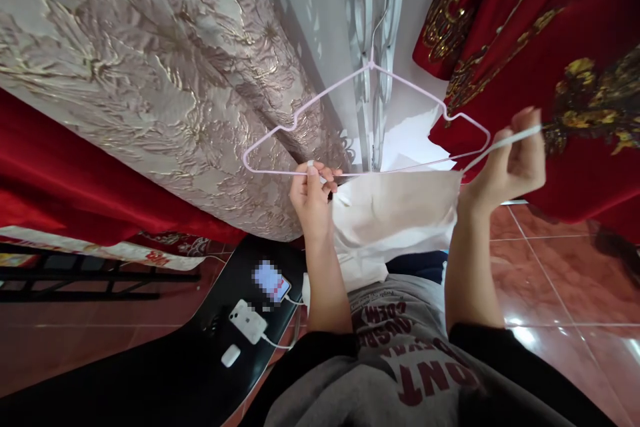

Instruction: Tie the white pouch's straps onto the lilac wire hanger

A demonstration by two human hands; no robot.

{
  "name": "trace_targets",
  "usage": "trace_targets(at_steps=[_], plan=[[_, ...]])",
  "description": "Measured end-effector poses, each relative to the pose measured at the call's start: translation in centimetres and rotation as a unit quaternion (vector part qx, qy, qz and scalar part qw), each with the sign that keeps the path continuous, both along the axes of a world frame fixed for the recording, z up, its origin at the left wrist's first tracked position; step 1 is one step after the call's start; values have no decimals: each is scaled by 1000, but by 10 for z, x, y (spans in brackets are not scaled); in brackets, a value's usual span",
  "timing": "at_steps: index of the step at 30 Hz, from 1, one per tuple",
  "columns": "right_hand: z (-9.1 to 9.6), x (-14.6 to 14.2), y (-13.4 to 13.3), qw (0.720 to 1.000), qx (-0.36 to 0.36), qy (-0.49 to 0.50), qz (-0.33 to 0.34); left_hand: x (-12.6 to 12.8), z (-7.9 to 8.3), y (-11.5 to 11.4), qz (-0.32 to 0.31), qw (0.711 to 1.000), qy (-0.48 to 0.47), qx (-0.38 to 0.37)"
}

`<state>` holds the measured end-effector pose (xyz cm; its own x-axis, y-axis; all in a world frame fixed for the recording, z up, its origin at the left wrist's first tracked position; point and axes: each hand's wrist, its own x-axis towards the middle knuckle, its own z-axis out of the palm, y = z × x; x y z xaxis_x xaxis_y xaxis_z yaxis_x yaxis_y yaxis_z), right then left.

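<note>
A pale pink wire hanger [300,113] hangs by its hook from a metal rail [367,27] in front of me. My left hand [313,190] is closed on the hanger's bottom bar together with a corner of a cream-white garment [395,213]. My right hand [515,163] is raised at the hanger's right end, its fingers pinched on the garment's thin white strap [493,147], which is pulled taut. The garment droops between both hands over my lap.
A gold-embroidered beige fabric [150,67] hangs at the left over red cloth [60,187]. Red and gold garments [550,47] hang at the right. Below left, a black surface [165,373] holds two phones [247,320], a cable and a white earbud case [231,355]. The floor is glossy red tile [560,280].
</note>
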<state>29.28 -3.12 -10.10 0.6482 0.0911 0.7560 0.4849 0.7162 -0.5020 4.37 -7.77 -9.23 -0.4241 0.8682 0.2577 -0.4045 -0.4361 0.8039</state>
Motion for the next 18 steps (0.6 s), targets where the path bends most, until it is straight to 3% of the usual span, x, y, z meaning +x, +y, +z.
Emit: trace_targets(at_steps=[2,3,7,9,14,18], plan=[[-9,-13,-18,995,-59,-75,6,3,-2,2,-20,1000,-3,-19],[-12,-21,-24,985,-101,-136,44,5,-4,2,-32,999,-5,-27],[-9,-45,-23,886,-269,-319,202,9,-12,1,-51,998,9,-44],[-10,-47,-15,863,-299,-335,229,1,-17,0,-8,998,35,-54],[-17,-47,-22,872,-293,-316,231,-47,-22,0,225,971,85,11],[-16,-52,-30,881,-285,-296,234,-81,-6,6,258,945,190,67]])
